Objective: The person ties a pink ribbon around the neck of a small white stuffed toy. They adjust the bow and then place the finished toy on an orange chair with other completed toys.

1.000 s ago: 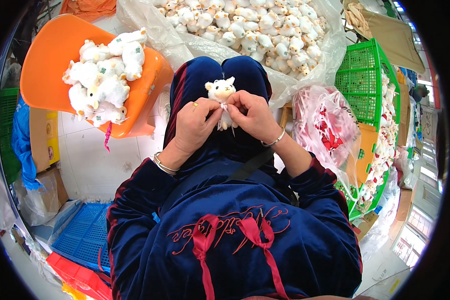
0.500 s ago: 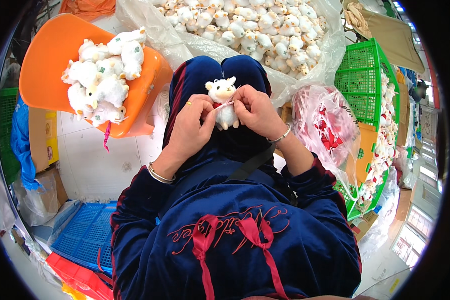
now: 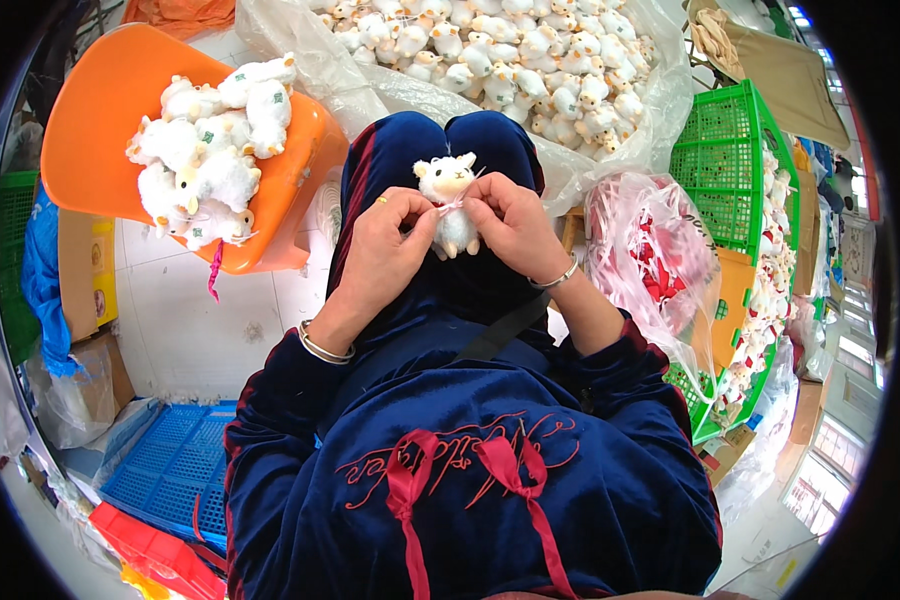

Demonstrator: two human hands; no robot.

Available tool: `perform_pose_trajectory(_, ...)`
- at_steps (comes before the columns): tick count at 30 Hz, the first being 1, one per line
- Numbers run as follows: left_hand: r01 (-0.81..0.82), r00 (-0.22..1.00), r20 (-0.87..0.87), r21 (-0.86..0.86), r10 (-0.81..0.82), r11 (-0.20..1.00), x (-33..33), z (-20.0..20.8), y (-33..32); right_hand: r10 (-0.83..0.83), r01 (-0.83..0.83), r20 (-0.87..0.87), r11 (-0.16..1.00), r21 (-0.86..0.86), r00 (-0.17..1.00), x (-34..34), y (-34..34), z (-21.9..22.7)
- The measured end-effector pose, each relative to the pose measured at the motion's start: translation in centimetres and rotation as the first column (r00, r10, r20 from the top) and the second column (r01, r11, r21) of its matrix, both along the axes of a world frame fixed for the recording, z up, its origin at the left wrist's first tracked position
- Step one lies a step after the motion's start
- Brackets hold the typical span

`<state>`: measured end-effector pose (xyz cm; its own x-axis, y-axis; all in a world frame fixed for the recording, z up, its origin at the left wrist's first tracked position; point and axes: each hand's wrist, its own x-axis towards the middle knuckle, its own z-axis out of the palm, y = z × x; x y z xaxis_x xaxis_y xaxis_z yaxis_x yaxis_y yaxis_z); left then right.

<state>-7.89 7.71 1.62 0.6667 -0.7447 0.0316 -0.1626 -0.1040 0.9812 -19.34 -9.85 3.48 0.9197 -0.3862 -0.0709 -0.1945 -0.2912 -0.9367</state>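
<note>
A small white plush sheep [image 3: 454, 235] sits upright on my lap between my knees, facing me. Around its neck runs a thin pink ribbon [image 3: 449, 207]. My left hand [image 3: 394, 235] pinches one end of it between thumb and forefinger, at the toy's left side in the picture. On the other side my right hand [image 3: 516, 222] is closed in a pinch on the other end, close against the neck. The fingertips partly hide the ribbon's ends, so any knot cannot be made out.
An orange chair [image 3: 90, 130] at the left carries a heap of plush sheep [image 3: 205, 150]. Ahead, a large clear plastic sheet [image 3: 370, 90] holds many more. At right are a bag of red pieces [image 3: 660, 260] and green crates [image 3: 715, 150]; a blue crate [image 3: 170, 465] lies lower left.
My left fingertips have shifted slightly toward the neck, and the ribbon now lies gathered across the sheep's front. Less red shows there. The toy stays in place.
</note>
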Motion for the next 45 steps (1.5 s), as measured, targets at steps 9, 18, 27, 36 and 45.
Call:
perform_pose_trajectory(9, -0.009, 0.986, -0.166, 0.01, 0.011, 1.0, 0.6, -0.8, -0.1, 0.105, -0.089, -0.076, 0.977, 0.193, 0.992, -0.5, -0.6, 0.4)
perform_pose_trajectory(18, 0.047, 0.999, -0.015, -0.009, -0.047, 0.999, 0.4, -0.4, -0.1, 0.055, -0.033, -0.065, 0.951, 0.308, 0.996, -0.8, -0.6, 0.1)
perform_pose_trajectory(27, 0.071, 0.99, 0.122, -0.022, -0.068, 0.997, 0.1, 0.5, -0.4, -0.143, 0.161, -0.103, 0.967, 0.198, 0.984, 0.3, -0.2, 0.2)
perform_pose_trajectory(36, 0.045, 0.994, 0.103, -0.013, -0.043, 0.999, -0.1, 0.4, -0.5, -0.231, 0.222, 0.032, 0.958, 0.185, 0.972, -1.8, 2.1, 0.9)
perform_pose_trajectory(45, 0.115, 0.97, 0.209, 0.041, -0.121, 0.992, 0.9, 0.7, -0.1, -0.118, 0.119, -0.17, 0.993, -0.006, 0.978, -1.9, 1.1, 1.9)
